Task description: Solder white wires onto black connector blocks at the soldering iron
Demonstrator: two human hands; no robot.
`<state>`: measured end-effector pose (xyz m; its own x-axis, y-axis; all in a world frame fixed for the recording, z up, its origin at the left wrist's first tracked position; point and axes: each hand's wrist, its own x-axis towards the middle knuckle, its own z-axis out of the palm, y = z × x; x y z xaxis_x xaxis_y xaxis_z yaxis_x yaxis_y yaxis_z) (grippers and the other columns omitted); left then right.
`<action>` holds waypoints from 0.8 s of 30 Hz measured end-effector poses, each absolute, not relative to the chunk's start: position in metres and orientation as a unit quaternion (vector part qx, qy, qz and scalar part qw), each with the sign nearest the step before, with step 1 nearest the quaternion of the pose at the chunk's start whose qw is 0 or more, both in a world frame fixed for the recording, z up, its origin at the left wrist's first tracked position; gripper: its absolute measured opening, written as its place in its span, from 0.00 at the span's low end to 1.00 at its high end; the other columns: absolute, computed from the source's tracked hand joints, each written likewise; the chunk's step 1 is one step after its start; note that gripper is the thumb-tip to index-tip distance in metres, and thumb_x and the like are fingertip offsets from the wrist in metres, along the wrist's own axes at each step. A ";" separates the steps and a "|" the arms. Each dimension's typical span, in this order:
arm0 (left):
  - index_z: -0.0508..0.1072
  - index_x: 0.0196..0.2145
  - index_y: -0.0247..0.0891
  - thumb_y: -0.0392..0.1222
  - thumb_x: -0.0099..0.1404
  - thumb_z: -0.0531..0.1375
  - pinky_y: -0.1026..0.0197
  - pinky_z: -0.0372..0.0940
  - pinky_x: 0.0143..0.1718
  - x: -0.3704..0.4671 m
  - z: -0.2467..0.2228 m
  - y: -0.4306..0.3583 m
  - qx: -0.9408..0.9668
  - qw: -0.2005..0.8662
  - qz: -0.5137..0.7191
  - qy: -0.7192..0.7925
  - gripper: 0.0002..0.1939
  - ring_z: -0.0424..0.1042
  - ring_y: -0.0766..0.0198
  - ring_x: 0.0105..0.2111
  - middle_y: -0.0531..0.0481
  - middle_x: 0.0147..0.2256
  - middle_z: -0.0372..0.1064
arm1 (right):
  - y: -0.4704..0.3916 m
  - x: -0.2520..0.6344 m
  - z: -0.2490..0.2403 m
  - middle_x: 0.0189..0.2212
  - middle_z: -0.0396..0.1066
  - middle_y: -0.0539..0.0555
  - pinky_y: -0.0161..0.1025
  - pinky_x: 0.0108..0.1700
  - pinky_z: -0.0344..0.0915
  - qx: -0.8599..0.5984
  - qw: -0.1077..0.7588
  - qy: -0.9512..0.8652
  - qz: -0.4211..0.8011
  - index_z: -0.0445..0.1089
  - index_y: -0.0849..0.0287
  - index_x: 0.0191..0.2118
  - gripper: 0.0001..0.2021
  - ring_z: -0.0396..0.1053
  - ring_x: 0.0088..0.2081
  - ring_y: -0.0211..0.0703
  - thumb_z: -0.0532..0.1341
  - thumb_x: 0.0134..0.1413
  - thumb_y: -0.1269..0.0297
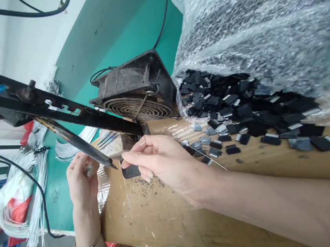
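Note:
My right hand (167, 164) is closed in a pinch near the middle of the view. A thin silvery wire (218, 164) runs over its fingers and trails back across the wrist. Left of it, my left hand (84, 179) is closed, fingers curled, with a small pale piece (89, 170) at them that I cannot make out. Between the hands points the tip of a soldering iron (81, 144), slanting down from a black metal stand arm (93, 115). A flat black piece (131, 171) lies under my right fingertips, partly hidden.
A dusty fan (138, 91) stands behind the hands, beside a pale block (117, 144). At the right, a bubble-wrap bag (254, 23) spills many small black connector boards (240, 111) onto the brown cardboard (151, 219). Bundles of white wires (37, 199) hang at the left.

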<state>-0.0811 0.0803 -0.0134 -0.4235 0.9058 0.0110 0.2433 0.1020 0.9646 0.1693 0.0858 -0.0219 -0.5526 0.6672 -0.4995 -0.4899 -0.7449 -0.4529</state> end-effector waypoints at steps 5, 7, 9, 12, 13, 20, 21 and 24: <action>0.68 0.23 0.35 0.36 0.63 0.66 0.69 0.51 0.22 -0.080 -0.013 0.080 0.429 0.324 0.516 0.667 0.14 0.46 0.76 0.17 0.60 0.17 0.51 | 0.087 0.169 -0.021 0.13 0.64 0.42 0.31 0.22 0.52 -0.343 0.330 -0.133 0.870 0.69 0.62 0.24 0.14 0.56 0.16 0.28 0.67 0.59 0.78; 0.66 0.22 0.35 0.36 0.63 0.67 0.69 0.51 0.22 -0.080 -0.013 0.080 0.430 0.326 0.515 0.666 0.15 0.46 0.76 0.17 0.60 0.17 0.51 | 0.087 0.169 -0.021 0.13 0.64 0.41 0.30 0.22 0.52 -0.344 0.331 -0.135 0.868 0.69 0.61 0.24 0.14 0.56 0.16 0.28 0.67 0.59 0.78; 0.66 0.22 0.35 0.36 0.63 0.67 0.68 0.50 0.21 -0.080 -0.013 0.080 0.430 0.327 0.515 0.666 0.16 0.46 0.76 0.17 0.60 0.17 0.51 | 0.086 0.169 -0.021 0.12 0.64 0.41 0.30 0.21 0.52 -0.342 0.332 -0.138 0.868 0.68 0.61 0.25 0.14 0.56 0.16 0.28 0.67 0.59 0.77; 0.66 0.22 0.36 0.37 0.62 0.67 0.68 0.50 0.21 -0.081 -0.013 0.080 0.431 0.329 0.513 0.665 0.16 0.46 0.76 0.17 0.60 0.17 0.52 | 0.085 0.169 -0.021 0.12 0.63 0.41 0.30 0.21 0.52 -0.339 0.331 -0.143 0.869 0.68 0.61 0.25 0.14 0.56 0.16 0.28 0.67 0.60 0.77; 0.65 0.22 0.36 0.37 0.62 0.68 0.68 0.50 0.21 -0.081 -0.013 0.080 0.432 0.329 0.513 0.665 0.17 0.46 0.76 0.17 0.60 0.17 0.52 | 0.085 0.169 -0.021 0.12 0.62 0.41 0.30 0.21 0.52 -0.337 0.333 -0.144 0.869 0.69 0.61 0.24 0.14 0.56 0.16 0.28 0.67 0.60 0.78; 0.62 0.20 0.36 0.38 0.62 0.68 0.68 0.48 0.20 -0.081 -0.013 0.080 0.434 0.329 0.510 0.665 0.20 0.46 0.76 0.16 0.60 0.16 0.51 | 0.084 0.169 -0.022 0.12 0.63 0.41 0.30 0.22 0.52 -0.344 0.337 -0.159 0.862 0.70 0.62 0.24 0.13 0.56 0.17 0.28 0.67 0.59 0.77; 0.62 0.21 0.36 0.38 0.62 0.68 0.68 0.48 0.20 -0.081 -0.013 0.080 0.433 0.329 0.510 0.666 0.19 0.46 0.76 0.17 0.60 0.17 0.51 | 0.084 0.169 -0.022 0.12 0.63 0.41 0.31 0.22 0.52 -0.345 0.337 -0.162 0.861 0.71 0.62 0.25 0.12 0.57 0.17 0.28 0.67 0.59 0.77; 0.65 0.22 0.35 0.37 0.62 0.68 0.68 0.49 0.21 -0.081 -0.014 0.080 0.436 0.324 0.512 0.666 0.16 0.46 0.76 0.17 0.60 0.17 0.52 | 0.085 0.170 -0.022 0.13 0.63 0.42 0.31 0.22 0.53 -0.346 0.333 -0.163 0.862 0.71 0.61 0.25 0.12 0.57 0.17 0.29 0.67 0.58 0.76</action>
